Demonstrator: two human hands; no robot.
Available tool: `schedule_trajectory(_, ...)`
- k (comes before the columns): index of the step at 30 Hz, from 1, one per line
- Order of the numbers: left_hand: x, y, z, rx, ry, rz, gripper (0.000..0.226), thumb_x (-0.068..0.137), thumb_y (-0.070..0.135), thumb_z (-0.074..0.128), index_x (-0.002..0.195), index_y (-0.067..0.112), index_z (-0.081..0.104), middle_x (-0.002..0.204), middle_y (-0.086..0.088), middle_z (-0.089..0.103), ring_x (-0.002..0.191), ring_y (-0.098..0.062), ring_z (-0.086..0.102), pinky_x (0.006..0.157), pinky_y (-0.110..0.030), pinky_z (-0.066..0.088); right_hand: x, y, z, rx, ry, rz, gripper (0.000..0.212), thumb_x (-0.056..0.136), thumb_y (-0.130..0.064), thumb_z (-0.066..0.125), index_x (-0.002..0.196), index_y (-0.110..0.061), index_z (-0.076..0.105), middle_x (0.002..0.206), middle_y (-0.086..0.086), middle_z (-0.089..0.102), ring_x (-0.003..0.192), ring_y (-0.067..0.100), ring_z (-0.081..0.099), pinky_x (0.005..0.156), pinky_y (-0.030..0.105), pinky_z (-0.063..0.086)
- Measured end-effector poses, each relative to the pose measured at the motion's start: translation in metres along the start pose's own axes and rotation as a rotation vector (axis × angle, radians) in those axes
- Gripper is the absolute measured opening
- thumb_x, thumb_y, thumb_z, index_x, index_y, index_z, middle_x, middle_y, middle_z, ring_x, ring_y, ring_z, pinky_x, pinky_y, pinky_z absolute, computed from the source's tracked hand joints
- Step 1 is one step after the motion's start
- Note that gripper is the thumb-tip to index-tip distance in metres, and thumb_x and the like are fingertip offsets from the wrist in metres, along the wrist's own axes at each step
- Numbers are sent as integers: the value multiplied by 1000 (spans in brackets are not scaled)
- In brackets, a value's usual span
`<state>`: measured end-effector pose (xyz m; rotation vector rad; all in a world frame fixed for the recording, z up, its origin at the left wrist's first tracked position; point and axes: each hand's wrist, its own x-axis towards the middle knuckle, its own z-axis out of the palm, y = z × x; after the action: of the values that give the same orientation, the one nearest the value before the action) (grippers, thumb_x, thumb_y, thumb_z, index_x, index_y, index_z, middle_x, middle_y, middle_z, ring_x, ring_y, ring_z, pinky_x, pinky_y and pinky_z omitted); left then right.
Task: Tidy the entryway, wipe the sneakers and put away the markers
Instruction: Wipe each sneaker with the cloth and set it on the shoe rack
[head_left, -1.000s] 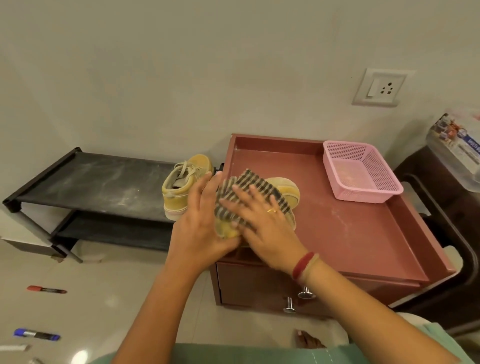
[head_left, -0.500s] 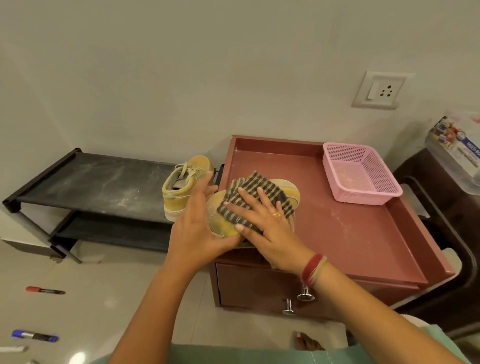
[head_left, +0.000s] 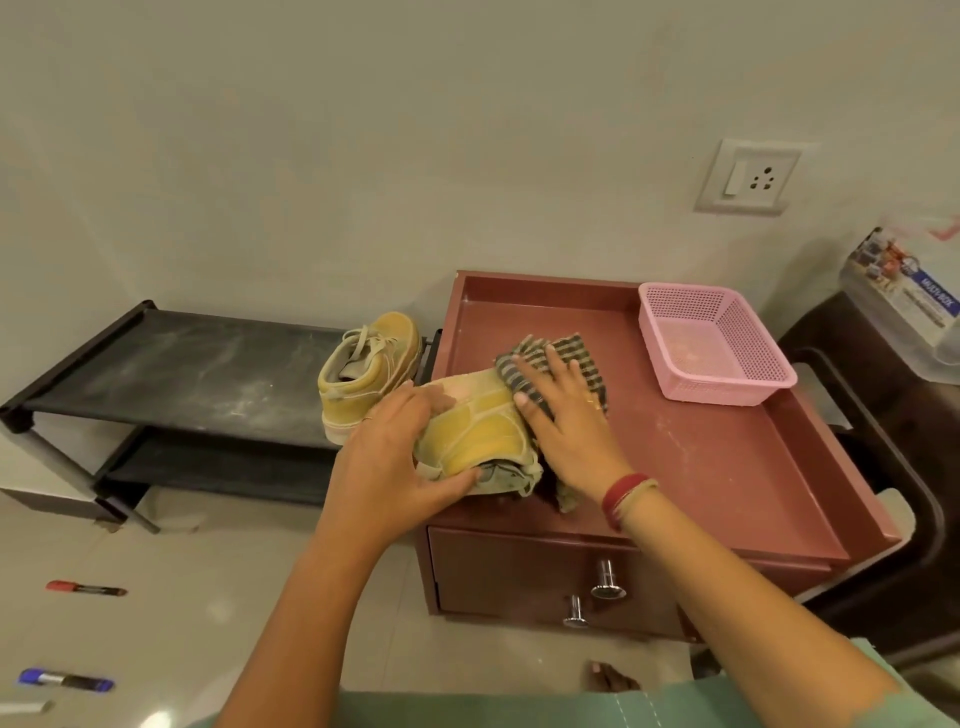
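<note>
A yellow sneaker lies on its side on the red-brown cabinet top, near the front left corner. My left hand grips its heel end. My right hand presses a dark checked cloth flat against the sneaker's toe end. The second yellow sneaker stands upright on the black shoe rack, right beside the cabinet. A red marker and a blue marker lie on the floor at the lower left, with a white one at the frame edge.
A pink mesh basket sits at the cabinet's back right. The cabinet front has two chrome knobs. A dark stand with a plastic box is on the right. A wall socket is above. Bare tiled floor lies left.
My right hand has slid the cloth from the sneaker's near side away toward its toe end, uncovering the yellow side. My left hand shifted grip toward the heel.
</note>
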<state>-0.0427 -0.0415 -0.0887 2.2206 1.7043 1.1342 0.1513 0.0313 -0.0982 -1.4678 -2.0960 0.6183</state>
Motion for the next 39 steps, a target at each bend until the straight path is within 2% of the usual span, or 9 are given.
schedule_trajectory(3,1,2,-1,13,8,43,60,66,54,68,112,16,59,116,7,57,111,5,42,95,-20,41,-16,-6,11,-5,-95,-236,43,89,-63,24,131,-61,17,151,-25,3,142,8,-9,114,41,-1)
schedule_trajectory(7,0,4,0,50,8,21,61,63,51,77,109,15,59,119,7,56,112,7,39,92,-20,42,4,10,0,20,41,6,44,91,-61,27,134,-58,18,156,-14,1,144,18,-5,115,55,7)
schedule_trajectory(11,1,7,1,64,-32,12,58,63,52,77,105,17,56,119,8,53,108,0,46,71,-4,37,-11,3,11,32,-57,-184,46,88,-65,25,133,-59,20,153,-22,3,143,11,-11,112,42,8)
schedule_trajectory(14,1,5,1,71,-45,-4,58,62,48,81,105,17,57,122,7,54,113,-2,47,73,-3,34,-2,7,3,58,38,-27,45,93,-58,30,137,-52,25,156,-13,3,144,17,-7,117,48,7)
schedule_trajectory(18,2,5,1,80,-57,8,55,62,50,73,104,19,55,122,7,53,109,-5,49,70,-5,35,-9,5,6,1,-50,-180,48,92,-60,27,138,-50,27,154,-20,10,143,11,-6,114,41,2)
schedule_trajectory(26,2,2,3,87,-36,6,56,59,51,65,103,17,58,123,5,55,109,-10,52,72,-13,40,-5,15,3,-94,24,-122,44,97,-48,31,141,-47,25,155,-14,13,144,12,3,114,42,5)
schedule_trajectory(33,3,-2,-1,55,-80,19,64,56,52,66,110,19,57,125,3,48,115,-14,46,84,-24,37,14,39,-28,989,426,445,37,98,-33,43,129,-15,51,124,6,60,114,23,57,101,46,44)
schedule_trajectory(36,1,-7,-8,85,-82,-9,75,55,53,68,122,22,55,133,3,43,122,-12,38,91,-29,35,8,33,-22,730,372,399,38,98,-32,42,131,-15,50,130,8,55,119,22,52,105,45,39)
schedule_trajectory(39,0,-4,-6,139,-117,-43,80,56,56,60,131,28,49,138,4,38,127,-18,30,97,-40,34,-3,16,-3,464,187,55,37,97,-37,40,134,-33,42,144,-3,41,135,15,32,115,39,22)
